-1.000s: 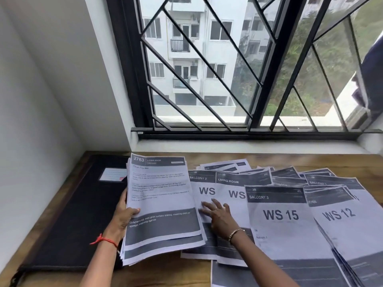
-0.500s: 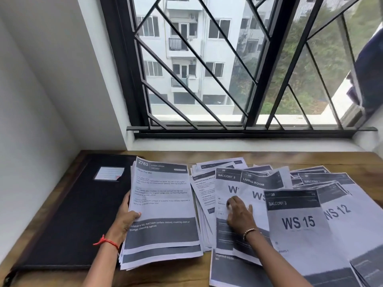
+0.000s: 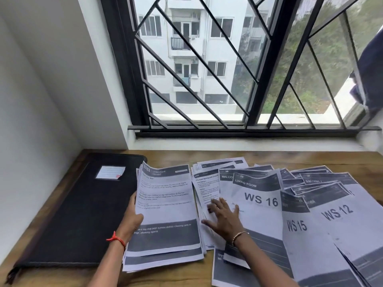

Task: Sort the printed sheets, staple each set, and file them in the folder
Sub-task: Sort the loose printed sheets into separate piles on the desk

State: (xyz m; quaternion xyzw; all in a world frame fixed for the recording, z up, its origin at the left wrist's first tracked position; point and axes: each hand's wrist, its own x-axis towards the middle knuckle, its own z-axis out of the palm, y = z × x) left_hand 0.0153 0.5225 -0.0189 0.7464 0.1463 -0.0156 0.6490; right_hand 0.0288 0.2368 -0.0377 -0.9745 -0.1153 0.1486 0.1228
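Note:
A stack of printed sheets (image 3: 165,204), topped by a page headed 2763 LIVING ROOM, lies left of centre on the wooden table (image 3: 269,158). My left hand (image 3: 132,218) grips its left edge, thumb on top. My right hand (image 3: 222,216) rests flat with spread fingers on the loose sheets beside the stack. To the right, overlapping cover pages fan out: WS 16 (image 3: 260,199), WS 15 (image 3: 296,225) and WS 12 (image 3: 336,212). A black folder (image 3: 78,208) with a white label lies closed at the left. No stapler is in view.
A white wall closes the left side. A window with black diagonal bars (image 3: 228,79) runs along the back, above a white sill. More sheets (image 3: 219,162) spread toward the table's back edge. A dark cloth (image 3: 371,69) hangs at the far right.
My right hand slid left, off the LIVING ROOM page and onto the text sheets beside the stack. The WS 16 page now lies uncovered. The left hand keeps its grip.

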